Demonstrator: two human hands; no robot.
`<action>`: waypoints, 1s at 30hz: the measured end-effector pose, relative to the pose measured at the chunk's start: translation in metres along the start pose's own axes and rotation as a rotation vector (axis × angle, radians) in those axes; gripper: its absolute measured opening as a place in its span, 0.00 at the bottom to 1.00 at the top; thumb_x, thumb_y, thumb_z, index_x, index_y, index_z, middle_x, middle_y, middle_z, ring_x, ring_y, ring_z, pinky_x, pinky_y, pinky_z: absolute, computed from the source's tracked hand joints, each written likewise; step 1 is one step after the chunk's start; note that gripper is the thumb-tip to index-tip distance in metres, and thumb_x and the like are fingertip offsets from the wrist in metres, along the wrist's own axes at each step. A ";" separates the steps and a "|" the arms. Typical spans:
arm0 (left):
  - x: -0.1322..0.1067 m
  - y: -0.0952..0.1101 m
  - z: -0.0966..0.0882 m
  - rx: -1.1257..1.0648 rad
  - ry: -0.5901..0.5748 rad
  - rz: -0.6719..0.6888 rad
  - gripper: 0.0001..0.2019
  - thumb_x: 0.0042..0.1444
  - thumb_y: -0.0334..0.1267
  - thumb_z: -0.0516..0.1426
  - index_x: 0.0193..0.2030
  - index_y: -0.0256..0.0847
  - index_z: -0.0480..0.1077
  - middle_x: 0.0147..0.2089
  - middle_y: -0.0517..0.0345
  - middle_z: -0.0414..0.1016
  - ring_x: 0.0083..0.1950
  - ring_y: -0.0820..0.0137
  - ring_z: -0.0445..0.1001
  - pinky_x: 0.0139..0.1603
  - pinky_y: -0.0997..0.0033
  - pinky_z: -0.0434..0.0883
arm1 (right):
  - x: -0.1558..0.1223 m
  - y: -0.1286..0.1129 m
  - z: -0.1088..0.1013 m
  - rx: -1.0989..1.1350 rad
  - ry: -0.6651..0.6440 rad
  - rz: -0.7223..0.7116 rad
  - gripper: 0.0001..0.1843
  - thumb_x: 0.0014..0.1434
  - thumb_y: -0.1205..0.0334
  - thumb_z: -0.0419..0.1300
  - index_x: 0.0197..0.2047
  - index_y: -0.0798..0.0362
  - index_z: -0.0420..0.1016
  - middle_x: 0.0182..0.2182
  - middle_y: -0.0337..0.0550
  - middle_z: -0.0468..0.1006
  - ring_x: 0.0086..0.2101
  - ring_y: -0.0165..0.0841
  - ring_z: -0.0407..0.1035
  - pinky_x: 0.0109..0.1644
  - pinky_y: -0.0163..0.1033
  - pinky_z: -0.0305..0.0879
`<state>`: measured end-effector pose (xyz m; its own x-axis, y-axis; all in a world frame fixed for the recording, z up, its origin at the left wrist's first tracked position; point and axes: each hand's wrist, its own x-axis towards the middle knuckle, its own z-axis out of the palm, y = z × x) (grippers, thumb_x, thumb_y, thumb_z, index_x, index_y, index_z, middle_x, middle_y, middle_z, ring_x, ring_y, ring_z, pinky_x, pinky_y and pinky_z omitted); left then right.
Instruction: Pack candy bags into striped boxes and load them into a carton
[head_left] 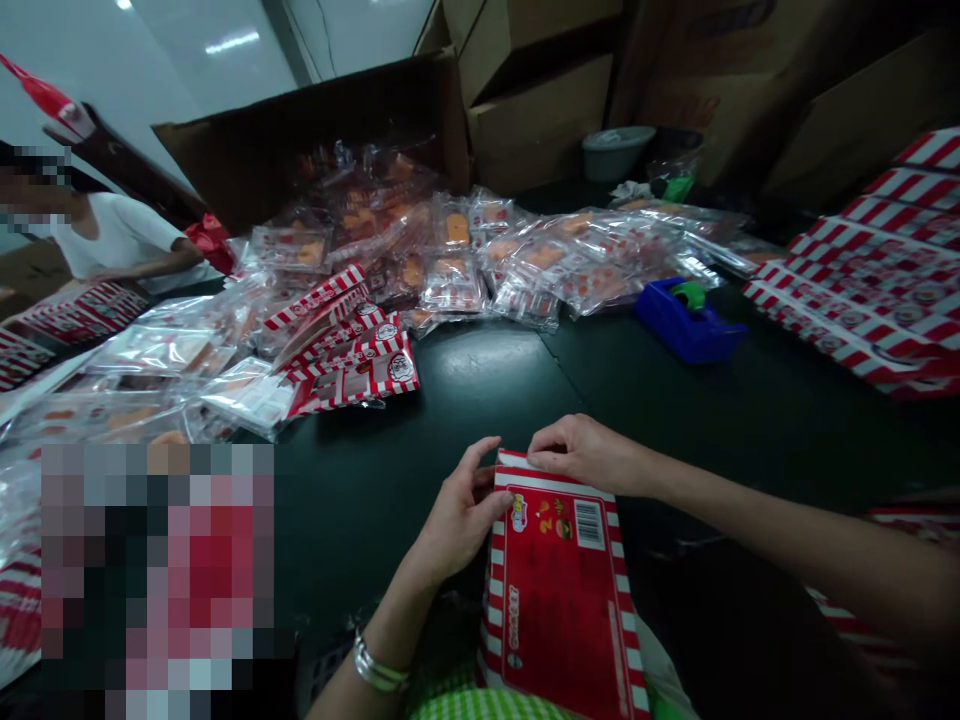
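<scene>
A red box with red-and-white striped edges and a barcode (559, 600) lies in front of me, its near end against the green checked cloth at my front. My left hand (465, 510) grips its upper left corner, thumb on the printed face and fingers around the far side, partly hidden. At the far end, my right hand (574, 450) pinches the striped edge with its fingertips. What is inside the box cannot be seen.
A blue tape dispenser (686, 320) stands on the dark table (480, 370). Clear-wrapped packs (540, 255) are heaped at the back, with striped flat boxes (352, 360) at left. Stacked striped boxes (870, 270) rise at right. Another person (127, 235) sits at far left.
</scene>
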<state>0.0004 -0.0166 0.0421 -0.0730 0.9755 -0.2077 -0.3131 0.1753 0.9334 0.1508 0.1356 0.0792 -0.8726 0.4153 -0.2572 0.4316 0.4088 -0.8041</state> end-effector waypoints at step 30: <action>0.011 -0.014 -0.009 0.102 0.086 0.099 0.11 0.57 0.42 0.61 0.42 0.40 0.66 0.44 0.55 0.77 0.42 0.69 0.76 0.40 0.71 0.74 | -0.003 0.003 -0.024 0.042 -0.141 -0.067 0.17 0.57 0.53 0.57 0.35 0.57 0.80 0.31 0.45 0.81 0.30 0.33 0.73 0.31 0.34 0.65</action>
<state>-0.0043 -0.0099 0.0243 -0.1805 0.9745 -0.1334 -0.2031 0.0958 0.9745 0.1601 0.1550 0.0899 -0.9239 0.2687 -0.2724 0.3638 0.3961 -0.8431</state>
